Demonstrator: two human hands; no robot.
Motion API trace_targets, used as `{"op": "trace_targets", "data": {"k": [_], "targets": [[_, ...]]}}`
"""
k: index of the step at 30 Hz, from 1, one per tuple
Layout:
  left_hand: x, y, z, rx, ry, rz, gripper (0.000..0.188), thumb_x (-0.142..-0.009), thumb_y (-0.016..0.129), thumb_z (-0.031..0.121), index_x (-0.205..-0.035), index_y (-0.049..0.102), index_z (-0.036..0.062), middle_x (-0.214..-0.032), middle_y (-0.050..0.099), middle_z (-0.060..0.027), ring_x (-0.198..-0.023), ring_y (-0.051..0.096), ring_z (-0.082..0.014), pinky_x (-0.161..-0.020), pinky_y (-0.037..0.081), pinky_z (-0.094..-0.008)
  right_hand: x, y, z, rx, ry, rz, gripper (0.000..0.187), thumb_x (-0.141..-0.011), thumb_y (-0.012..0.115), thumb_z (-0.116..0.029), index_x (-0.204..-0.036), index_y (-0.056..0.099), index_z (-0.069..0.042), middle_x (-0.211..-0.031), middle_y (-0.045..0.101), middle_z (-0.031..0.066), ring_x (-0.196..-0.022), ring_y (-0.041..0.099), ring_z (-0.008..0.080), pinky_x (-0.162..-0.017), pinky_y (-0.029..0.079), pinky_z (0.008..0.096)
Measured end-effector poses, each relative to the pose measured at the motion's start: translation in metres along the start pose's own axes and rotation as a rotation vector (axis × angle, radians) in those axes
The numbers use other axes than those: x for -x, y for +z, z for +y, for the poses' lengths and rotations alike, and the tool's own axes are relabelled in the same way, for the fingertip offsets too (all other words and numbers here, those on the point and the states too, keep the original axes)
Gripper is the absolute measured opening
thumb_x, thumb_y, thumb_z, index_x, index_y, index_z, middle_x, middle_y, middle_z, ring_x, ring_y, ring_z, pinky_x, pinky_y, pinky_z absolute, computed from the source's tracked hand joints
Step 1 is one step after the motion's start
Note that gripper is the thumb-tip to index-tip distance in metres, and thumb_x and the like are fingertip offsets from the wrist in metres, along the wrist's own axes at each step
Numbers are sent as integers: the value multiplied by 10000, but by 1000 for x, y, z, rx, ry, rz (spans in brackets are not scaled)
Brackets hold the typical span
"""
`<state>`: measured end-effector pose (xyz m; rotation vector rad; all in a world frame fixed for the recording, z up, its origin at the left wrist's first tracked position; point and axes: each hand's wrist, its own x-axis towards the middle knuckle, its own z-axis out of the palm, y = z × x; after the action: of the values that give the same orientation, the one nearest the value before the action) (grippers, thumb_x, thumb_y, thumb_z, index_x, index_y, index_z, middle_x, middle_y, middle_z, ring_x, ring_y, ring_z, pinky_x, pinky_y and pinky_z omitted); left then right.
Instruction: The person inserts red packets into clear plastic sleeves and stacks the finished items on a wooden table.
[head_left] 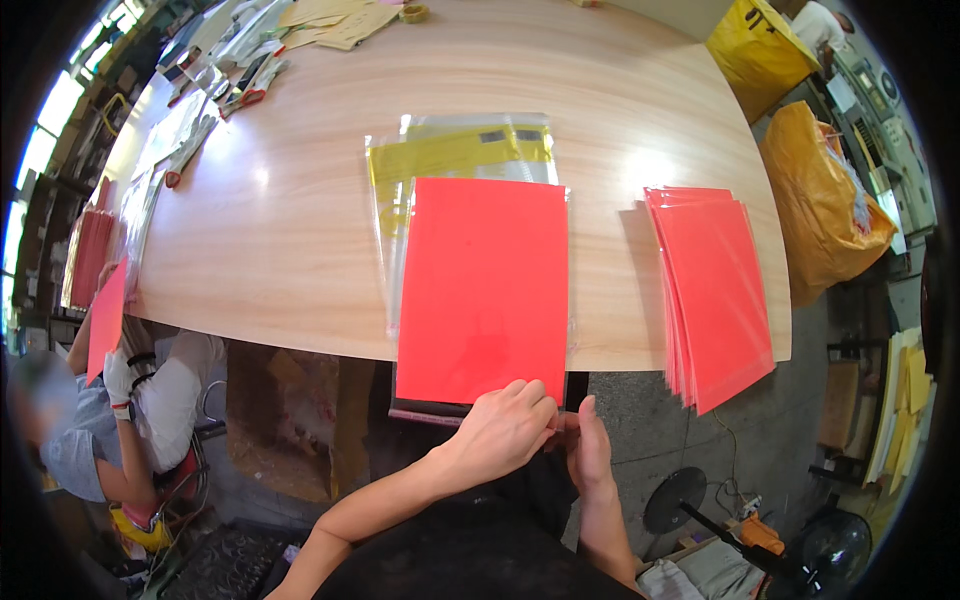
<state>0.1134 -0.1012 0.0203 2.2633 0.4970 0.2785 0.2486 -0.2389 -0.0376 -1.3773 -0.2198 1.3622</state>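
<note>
A red sheet (485,290) lies in front of me, its lower end hanging past the table's near edge. Clear plastic shows along its right side; whether the sheet is inside a bag or on top, I cannot tell. Beneath it are clear plastic bags (395,165) with a yellow band. My left hand (505,425) is curled closed over the sheet's lower right corner, fingertips pointing right. Close beside it, my right hand (590,450) has its fingers bent toward the left fingertips. What either hand pinches is hidden or too small to name.
To the right, a stack of red sheets in clear plastic (715,290) overhangs the table edge (620,362). Scissors (245,98), a tape roll (415,14) and brown envelopes (345,22) lie far left. A co-worker (130,420) sits at left. Yellow sacks (825,210) stand right.
</note>
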Motion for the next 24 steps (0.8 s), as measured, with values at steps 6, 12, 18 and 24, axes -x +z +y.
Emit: {"op": "trace_targets", "data": {"k": [6, 12, 18, 24], "targets": [[23, 5, -2, 98, 46, -79, 122, -843, 684, 141, -887, 587, 82, -866, 550, -89, -842, 596, -289, -703, 495, -390, -27, 11, -6, 73, 11, -41, 429, -1031, 559, -355, -844, 710, 0, -770, 699, 70, -637, 628, 127, -600, 483, 250], [164, -58, -101, 645, -538, 16, 88, -872, 729, 88, -883, 651, 49, -902, 630, -20, -855, 610, -127, -758, 507, -275, -24, 29, -11, 70, -55, -37, 411, -1024, 569, -352, -865, 707, 1, -751, 710, 90, -622, 654, 148, -568, 470, 254], [569, 24, -335, 1371, -900, 1910, 247, -1000, 468, 264, -1053, 610, 70, -950, 650, -32, -784, 604, -129, -628, 499, -258, -31, 35, 0, -64, 6, -135, 454, -1046, 509, -388, -911, 705, -2, -806, 719, 110, -691, 670, 170, -606, 466, 281], [235, 60, -198, 978, -1128, 1131, 309, -983, 583, 230, -1224, 634, 42, -1033, 679, -76, -883, 634, -175, -790, 507, -288, -24, -3, 19, 276, -327, 251, 444, -1066, 468, -343, -900, 662, 20, -742, 661, 70, -654, 597, 176, -635, 448, 308]]}}
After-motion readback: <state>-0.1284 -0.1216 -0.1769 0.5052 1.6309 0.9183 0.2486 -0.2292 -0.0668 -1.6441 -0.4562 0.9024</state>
